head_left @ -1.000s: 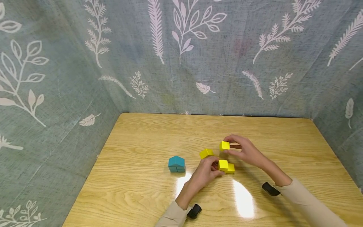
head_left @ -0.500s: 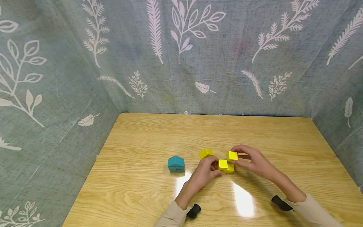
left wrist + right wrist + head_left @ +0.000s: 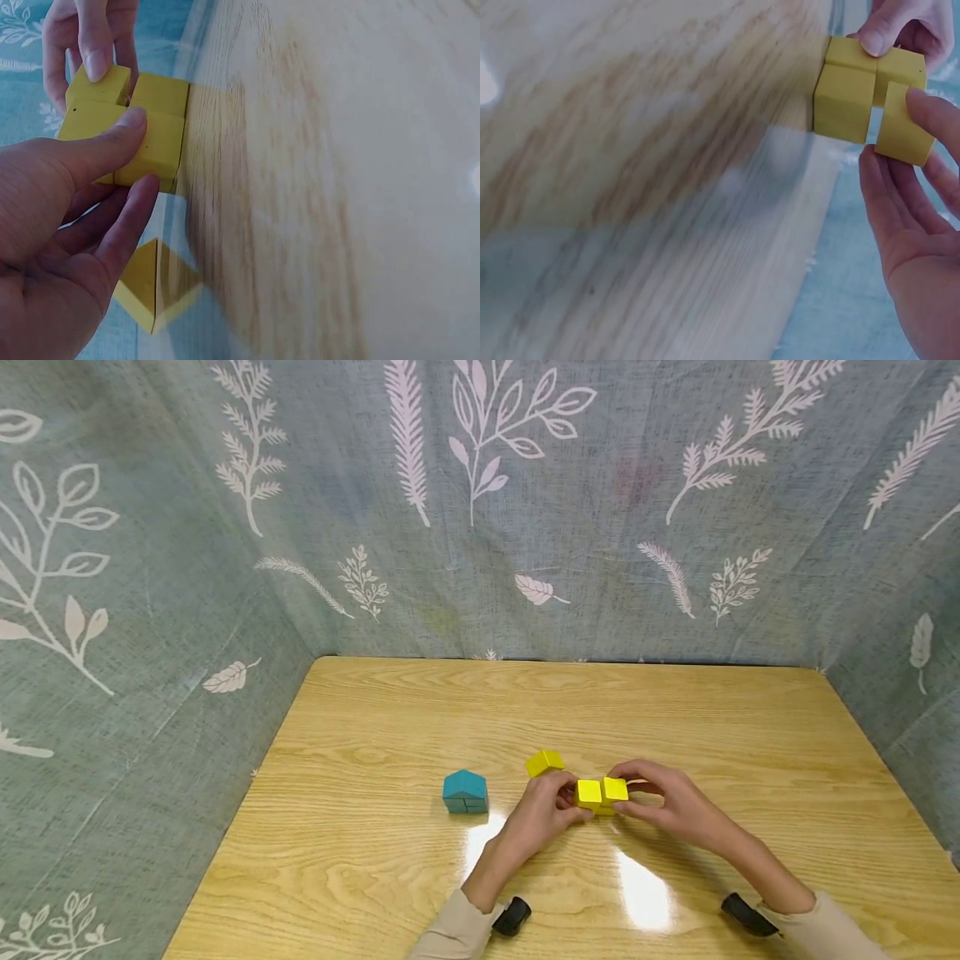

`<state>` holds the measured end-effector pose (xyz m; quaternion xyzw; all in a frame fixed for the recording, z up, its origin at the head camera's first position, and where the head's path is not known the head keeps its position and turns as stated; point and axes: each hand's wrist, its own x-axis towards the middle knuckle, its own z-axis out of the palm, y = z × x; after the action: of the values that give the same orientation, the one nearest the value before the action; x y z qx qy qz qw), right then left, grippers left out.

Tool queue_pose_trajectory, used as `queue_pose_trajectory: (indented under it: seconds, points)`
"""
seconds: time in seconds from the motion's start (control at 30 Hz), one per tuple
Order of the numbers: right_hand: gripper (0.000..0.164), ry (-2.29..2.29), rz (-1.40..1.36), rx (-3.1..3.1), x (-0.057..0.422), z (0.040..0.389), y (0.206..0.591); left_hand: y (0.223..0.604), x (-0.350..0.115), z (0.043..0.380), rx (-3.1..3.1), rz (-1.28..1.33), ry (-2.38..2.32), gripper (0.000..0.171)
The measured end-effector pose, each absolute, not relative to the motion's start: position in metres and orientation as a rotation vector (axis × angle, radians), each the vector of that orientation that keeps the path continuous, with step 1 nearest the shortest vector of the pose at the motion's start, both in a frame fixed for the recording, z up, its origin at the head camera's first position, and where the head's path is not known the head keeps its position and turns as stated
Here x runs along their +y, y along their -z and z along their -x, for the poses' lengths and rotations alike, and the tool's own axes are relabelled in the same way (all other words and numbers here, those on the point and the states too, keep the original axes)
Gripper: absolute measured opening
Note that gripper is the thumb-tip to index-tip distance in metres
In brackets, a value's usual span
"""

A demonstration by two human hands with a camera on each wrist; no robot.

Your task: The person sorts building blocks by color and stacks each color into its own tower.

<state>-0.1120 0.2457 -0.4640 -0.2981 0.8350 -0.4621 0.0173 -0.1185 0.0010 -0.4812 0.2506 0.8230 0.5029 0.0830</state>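
My left hand (image 3: 542,810) steadies a stack of yellow cubes from its left side, thumb and fingers around the upper left cube (image 3: 588,793). Another cube sits below that one. Opposite, my right hand (image 3: 675,799) pinches a yellow cube (image 3: 615,788) between thumb and fingers. This cube is beside the upper left one and over a lower right cube (image 3: 844,101). In the right wrist view a narrow gap runs between the pinched cube and the lower right cube. The lower cubes are mostly hidden in the head view.
Behind my left hand lies a yellow roof-shaped block (image 3: 545,762). To the left stands a small teal house of blocks (image 3: 465,792) with a peaked top. The wooden table (image 3: 360,727) backs onto a leaf-patterned curtain (image 3: 450,568).
My right hand has brought its yellow cube from behind the stack, first to the right and toward me, then down beside the upper left cube. The left hand has stayed in place.
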Motion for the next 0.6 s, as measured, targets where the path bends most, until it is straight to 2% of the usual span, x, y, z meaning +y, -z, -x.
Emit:
queue_pose_trajectory:
  seconds: [0.6]
  points:
    - [0.036, 1.409, 0.963, 2.6, 0.2421, 0.1107, 0.47, 0.4809, 0.0006, 0.1191, 2.461, -0.753, -1.495, 0.024]
